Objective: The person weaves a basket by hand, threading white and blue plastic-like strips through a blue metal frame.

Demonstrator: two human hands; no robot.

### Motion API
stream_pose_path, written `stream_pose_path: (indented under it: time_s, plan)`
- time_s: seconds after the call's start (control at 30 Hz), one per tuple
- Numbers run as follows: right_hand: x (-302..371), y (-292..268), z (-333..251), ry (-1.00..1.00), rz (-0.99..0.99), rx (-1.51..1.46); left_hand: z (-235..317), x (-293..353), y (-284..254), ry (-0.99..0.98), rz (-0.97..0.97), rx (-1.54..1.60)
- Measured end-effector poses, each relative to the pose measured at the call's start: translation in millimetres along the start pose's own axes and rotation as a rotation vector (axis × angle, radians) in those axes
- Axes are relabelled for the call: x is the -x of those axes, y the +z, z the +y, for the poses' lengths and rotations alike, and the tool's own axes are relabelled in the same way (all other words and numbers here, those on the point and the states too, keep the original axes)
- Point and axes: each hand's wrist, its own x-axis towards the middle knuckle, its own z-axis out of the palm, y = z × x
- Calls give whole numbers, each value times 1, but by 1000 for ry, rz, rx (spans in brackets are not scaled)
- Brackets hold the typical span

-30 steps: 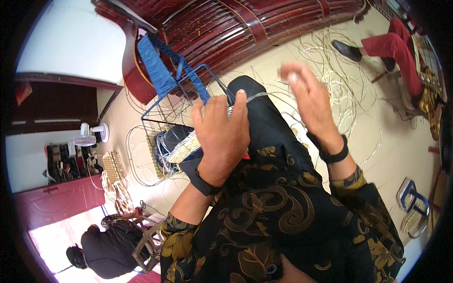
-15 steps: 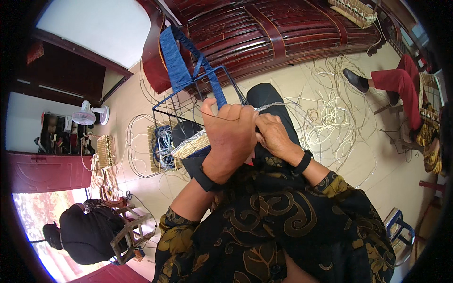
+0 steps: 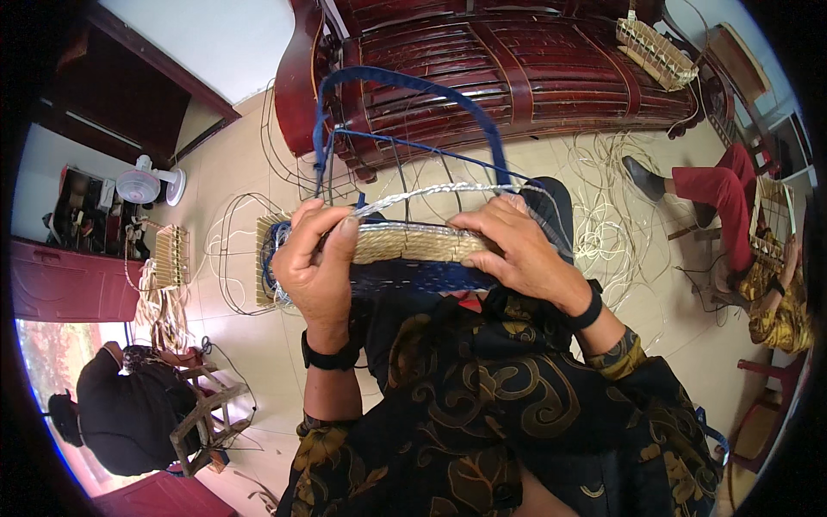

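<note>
In front of my lap a half-woven basket (image 3: 413, 245) shows a straw-coloured woven band, with dark blue weave below it. Bare dark wires of its frame (image 3: 401, 164) rise on the far side, topped by a blue strap handle (image 3: 413, 79). My left hand (image 3: 312, 269) is closed on the band's left end, thumb on top. My right hand (image 3: 527, 263) grips the right end, thumb on the near face and fingers over the rim. A silvery white twisted cord (image 3: 439, 189) arches between the hands above the band; its ends partly vanish behind the fingers.
Loose pale strands (image 3: 607, 233) lie on the tiled floor at right. Beyond stands a dark red wooden bench (image 3: 551, 77) with a basket (image 3: 656, 56) on it. A white fan (image 3: 142, 185) is at left. One person (image 3: 138, 414) sits lower left; another in red trousers (image 3: 715, 185) sits right.
The basket has turned and now lies level across my lap. My hands, close together before, have moved apart to its two ends. The strap has swung into an upright arch.
</note>
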Motion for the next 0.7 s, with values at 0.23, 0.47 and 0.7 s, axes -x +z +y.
stream_pose_path:
  time_s: [0.23,0.47,0.7]
  plan:
    - [2,-9,-24,-51,-66,95,-22,29,1,-214,155,392]
    - [-13,-4,-16,-53,-53,67,-30,32,5,-354,308,619]
    - [-35,-15,8,-125,-123,-10,-43,25,22,-397,395,467]
